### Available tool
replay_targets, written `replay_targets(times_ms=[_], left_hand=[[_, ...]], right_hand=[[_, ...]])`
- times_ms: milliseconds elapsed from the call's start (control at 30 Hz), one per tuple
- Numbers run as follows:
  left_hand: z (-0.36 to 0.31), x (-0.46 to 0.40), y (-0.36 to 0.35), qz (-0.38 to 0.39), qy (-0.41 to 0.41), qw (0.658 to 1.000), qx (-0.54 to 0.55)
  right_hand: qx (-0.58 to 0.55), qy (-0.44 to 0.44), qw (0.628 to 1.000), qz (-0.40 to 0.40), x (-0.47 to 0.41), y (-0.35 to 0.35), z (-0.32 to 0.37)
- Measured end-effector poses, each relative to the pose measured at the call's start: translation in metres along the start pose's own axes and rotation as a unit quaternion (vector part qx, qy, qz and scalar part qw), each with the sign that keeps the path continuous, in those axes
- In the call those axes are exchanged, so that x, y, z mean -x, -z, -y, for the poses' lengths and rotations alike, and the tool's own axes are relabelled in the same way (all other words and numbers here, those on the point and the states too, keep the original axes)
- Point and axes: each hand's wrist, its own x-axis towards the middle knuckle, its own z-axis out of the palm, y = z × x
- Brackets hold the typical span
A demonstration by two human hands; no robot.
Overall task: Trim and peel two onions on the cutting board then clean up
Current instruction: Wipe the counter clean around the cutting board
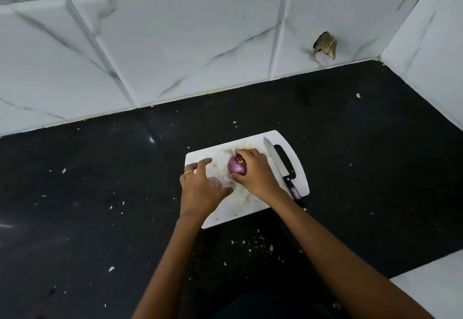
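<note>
A white cutting board point(253, 206) lies on the black counter. My right hand point(255, 173) grips a purple onion point(236, 166) standing on the board, root end up. My left hand point(200, 186) hovers just left of it with fingers spread; a second, paler onion point(215, 183) lies partly hidden under that palm. I cannot tell whether the left hand touches it. A knife point(276, 159) with a black handle rests along the board's right side, beside the handle slot, untouched.
The black counter point(100, 193) is dotted with small pale peel scraps, thickest just in front of the board. White marbled tile walls point(175, 43) close the back and right. A hole with brownish filler point(325, 44) marks the back wall.
</note>
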Motion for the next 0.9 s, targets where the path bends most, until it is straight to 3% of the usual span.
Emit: replay_targets(times_ms=[200, 400, 700, 833, 900], left_hand=[[0.017, 0.011, -0.003, -0.046, 0.024, 0.994, 0.096], [0.010, 0.023, -0.017, -0.100, 0.044, 0.982, 0.155], [0.024, 0.032, -0.023, -0.091, 0.025, 0.980, 0.175], [0.017, 0.035, -0.020, -0.136, 0.043, 0.979, 0.145], [0.011, 0.036, -0.020, -0.157, 0.023, 0.978, 0.133]], right_hand=[[-0.057, 0.008, 0.997, -0.045, -0.006, -0.008, 0.014], [-0.058, 0.043, 0.997, 0.020, -0.024, -0.026, 0.048], [-0.045, 0.052, 0.996, 0.058, -0.022, -0.032, 0.045], [-0.109, 0.002, 0.992, -0.055, -0.022, -0.003, 0.019], [-0.088, -0.042, 0.989, -0.112, -0.016, 0.016, -0.001]])
